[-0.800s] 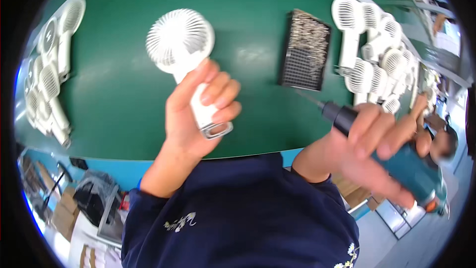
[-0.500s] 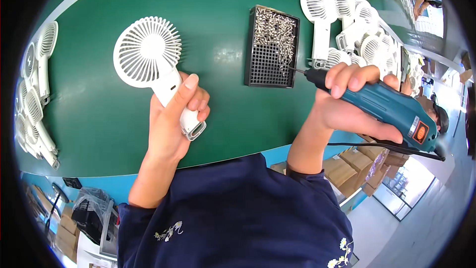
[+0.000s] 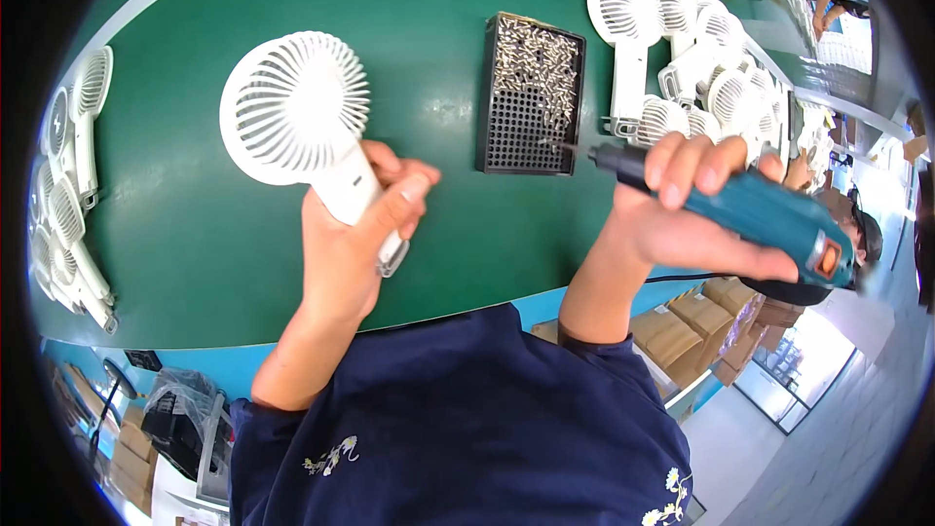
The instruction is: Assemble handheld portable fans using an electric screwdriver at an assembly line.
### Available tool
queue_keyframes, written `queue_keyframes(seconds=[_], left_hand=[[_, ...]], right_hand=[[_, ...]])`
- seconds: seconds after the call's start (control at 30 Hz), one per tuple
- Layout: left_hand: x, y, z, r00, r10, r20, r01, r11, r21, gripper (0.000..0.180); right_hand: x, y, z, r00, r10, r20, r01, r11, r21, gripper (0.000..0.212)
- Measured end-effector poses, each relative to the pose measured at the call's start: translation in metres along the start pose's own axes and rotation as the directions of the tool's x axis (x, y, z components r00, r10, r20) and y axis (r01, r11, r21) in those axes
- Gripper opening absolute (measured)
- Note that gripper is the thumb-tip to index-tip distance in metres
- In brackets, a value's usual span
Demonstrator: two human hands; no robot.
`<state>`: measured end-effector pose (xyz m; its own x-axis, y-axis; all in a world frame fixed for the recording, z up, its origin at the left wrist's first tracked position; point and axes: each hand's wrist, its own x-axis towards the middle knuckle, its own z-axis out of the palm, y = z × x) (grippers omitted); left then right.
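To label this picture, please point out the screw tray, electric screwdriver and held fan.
Screw tray (image 3: pixel 513 129), head view: on its bare grid.
Electric screwdriver (image 3: pixel 763 211), head view: on its teal body.
Held fan (image 3: pixel 294 109), head view: on its round grille.

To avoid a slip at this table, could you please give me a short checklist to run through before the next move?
1. Fan held by its handle in the left hand: ok.
2. Screwdriver held in the right hand: ok, fingers wrapped around it.
3. Screws at hand in the black tray: ok, heaped mostly toward its far end.
4. Screw on the bit: cannot tell, too blurred.
5. Other fans grouped at the sides: ok, a left group and a right group.
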<state>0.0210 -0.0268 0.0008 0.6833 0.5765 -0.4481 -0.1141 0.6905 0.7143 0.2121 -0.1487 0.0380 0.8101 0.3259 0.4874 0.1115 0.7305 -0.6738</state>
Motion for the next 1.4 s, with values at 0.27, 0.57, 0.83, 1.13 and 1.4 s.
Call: queue_keyframes(seconds=[0.27, 0.57, 0.83, 1.13, 1.4], left_hand=[[-0.007, -0.012, 0.007, 0.978, 0.09, 0.189, -0.129, 0.971, 0.2, 0.048], [-0.008, -0.012, -0.003, 0.986, 0.096, 0.137, -0.09, 0.995, -0.053, 0.033], [-0.008, -0.008, 0.004, 0.997, 0.024, 0.079, -0.002, 0.965, -0.262, 0.022], [0.0, -0.005, -0.001, 0.992, -0.122, 0.018, 0.12, 0.92, -0.373, 0.028], [-0.001, -0.002, -0.006, 0.987, -0.136, 0.087, 0.16, 0.904, -0.396, 0.029]], right_hand=[[-0.013, -0.019, 0.046, 0.977, 0.115, 0.181, -0.151, 0.967, 0.203, 0.063], [-0.021, -0.008, 0.05, 0.973, 0.211, 0.098, -0.232, 0.9, 0.368, 0.065], [-0.026, 0.002, 0.052, 0.974, 0.221, 0.047, -0.221, 0.889, 0.4, 0.074], [-0.043, -0.007, 0.082, 0.939, 0.21, 0.271, -0.268, 0.943, 0.197, 0.064], [-0.048, -0.002, 0.085, 0.894, 0.284, 0.348, -0.353, 0.923, 0.154, 0.069]])
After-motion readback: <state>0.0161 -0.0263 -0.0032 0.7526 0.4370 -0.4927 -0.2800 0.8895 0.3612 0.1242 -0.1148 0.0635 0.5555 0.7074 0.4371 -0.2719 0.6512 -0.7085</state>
